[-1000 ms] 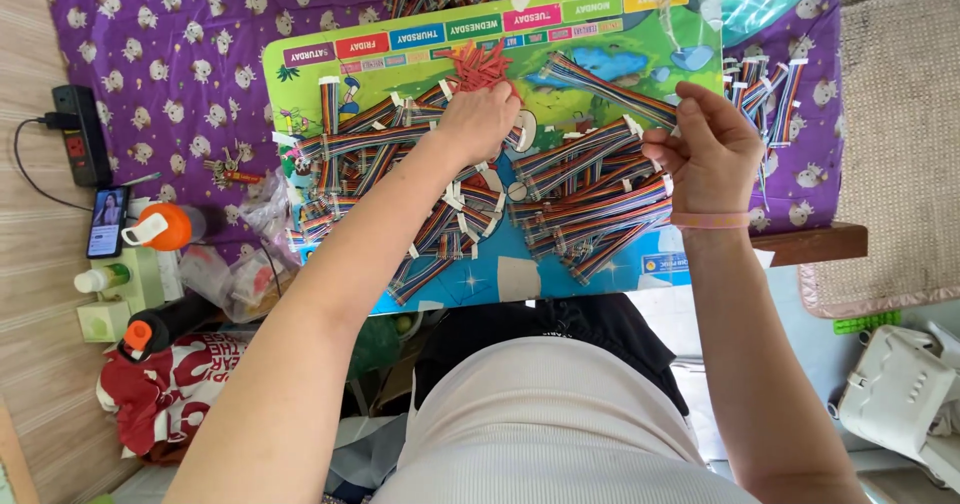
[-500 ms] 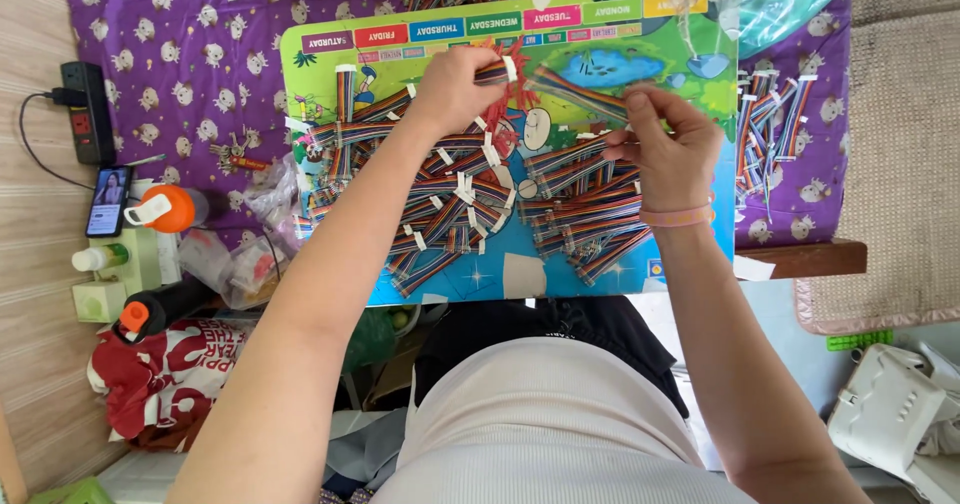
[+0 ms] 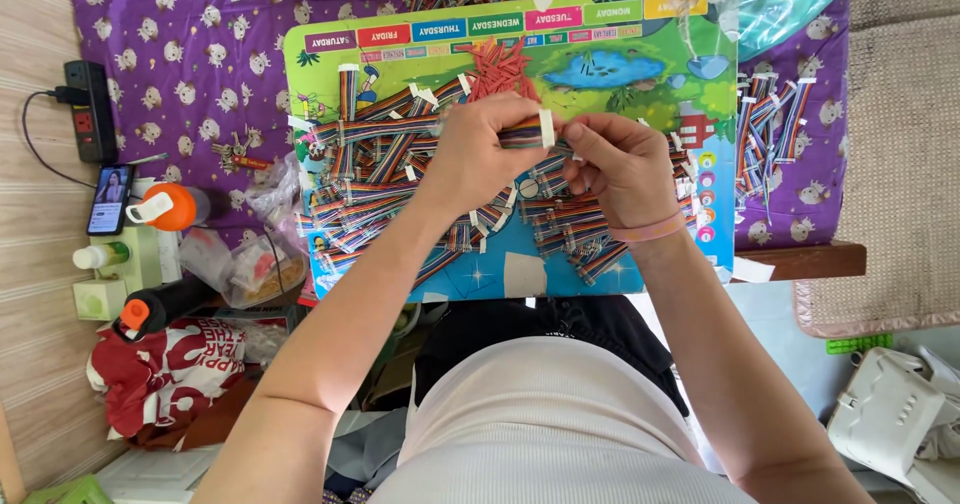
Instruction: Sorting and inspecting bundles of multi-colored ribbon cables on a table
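Ribbon-cable bundle [image 3: 525, 134] now gripped between both hands — left [image 3: 478, 154], right [image 3: 620, 169] — which have closed together, seemingly at its white tab.

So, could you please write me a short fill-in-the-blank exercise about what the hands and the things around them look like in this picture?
1. The left hand and the right hand meet over one bundle of ribbon cables tied with a ____ band.
2. A pink band sits on the ____ wrist.
3. The loose bundles lie on a colourful board that rests on a ____ cloth.
4. Left of the board, the bottle has an ____ cap.

Missing words: white; right; purple; orange
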